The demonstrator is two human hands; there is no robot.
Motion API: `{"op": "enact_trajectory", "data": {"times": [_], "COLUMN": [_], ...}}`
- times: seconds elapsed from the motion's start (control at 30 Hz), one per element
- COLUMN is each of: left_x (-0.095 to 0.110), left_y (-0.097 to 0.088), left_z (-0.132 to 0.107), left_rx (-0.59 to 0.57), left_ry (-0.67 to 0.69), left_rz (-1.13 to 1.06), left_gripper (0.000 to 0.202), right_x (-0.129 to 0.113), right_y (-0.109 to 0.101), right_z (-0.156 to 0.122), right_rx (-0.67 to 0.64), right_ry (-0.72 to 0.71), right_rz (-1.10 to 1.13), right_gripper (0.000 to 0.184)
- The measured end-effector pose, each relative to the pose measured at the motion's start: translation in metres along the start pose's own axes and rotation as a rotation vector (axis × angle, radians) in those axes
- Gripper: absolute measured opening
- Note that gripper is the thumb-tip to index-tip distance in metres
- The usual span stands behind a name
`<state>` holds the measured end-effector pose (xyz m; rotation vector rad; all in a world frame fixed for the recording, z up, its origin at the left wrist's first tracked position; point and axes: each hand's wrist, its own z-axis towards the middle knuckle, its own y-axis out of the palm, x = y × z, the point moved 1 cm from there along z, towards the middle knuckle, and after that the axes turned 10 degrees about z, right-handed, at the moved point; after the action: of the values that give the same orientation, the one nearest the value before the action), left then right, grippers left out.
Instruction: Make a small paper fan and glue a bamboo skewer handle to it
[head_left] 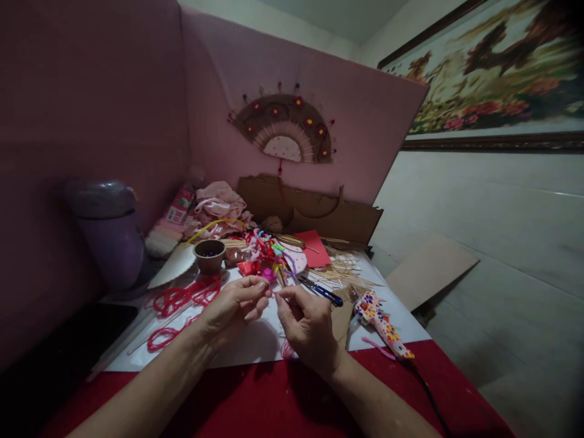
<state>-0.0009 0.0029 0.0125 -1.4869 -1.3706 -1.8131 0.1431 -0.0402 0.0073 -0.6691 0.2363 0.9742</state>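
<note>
Above the middle of the white table sheet, my left hand [241, 301] is closed in a pinch between thumb and forefinger. My right hand [308, 325] faces it a short distance away, thumb and forefinger pinched too. A thin red strand that looks like yarn shows at the fingertips between them; its run is mostly hidden. Below my right hand lies a small bunch of red yarn [286, 350]. Loops of red yarn [166, 337] are spread left of my left hand. A blue-handled cutting tool [322, 291] lies just beyond my right hand.
A flower-patterned glue gun [383, 328] with a cord lies at right by a pink pipe cleaner [378, 348]. Behind are a brown bowl [210, 257], red paper [314, 248], thin sticks [342, 271] and cardboard [314, 213]. A decorated fan [285, 129] hangs on the pink panel.
</note>
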Motion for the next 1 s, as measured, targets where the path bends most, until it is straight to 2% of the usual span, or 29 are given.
{"op": "enact_trajectory", "data": {"times": [0.47, 1.0], "left_x": [-0.0042, -0.0026], "left_y": [-0.0025, -0.0009], "left_z": [0.0013, 0.0002], "left_rx": [0.008, -0.010], "left_ry": [-0.018, 0.002], "left_rz": [-0.025, -0.009], "left_gripper": [0.021, 0.019], "right_x": [-0.0010, -0.0017], "right_y": [-0.0007, -0.0011], "right_z": [0.0000, 0.0011], "right_rx": [0.000, -0.002], "right_ry": [0.000, -0.023], "right_rz": [-0.008, -0.037], "right_gripper": [0.013, 0.013]}}
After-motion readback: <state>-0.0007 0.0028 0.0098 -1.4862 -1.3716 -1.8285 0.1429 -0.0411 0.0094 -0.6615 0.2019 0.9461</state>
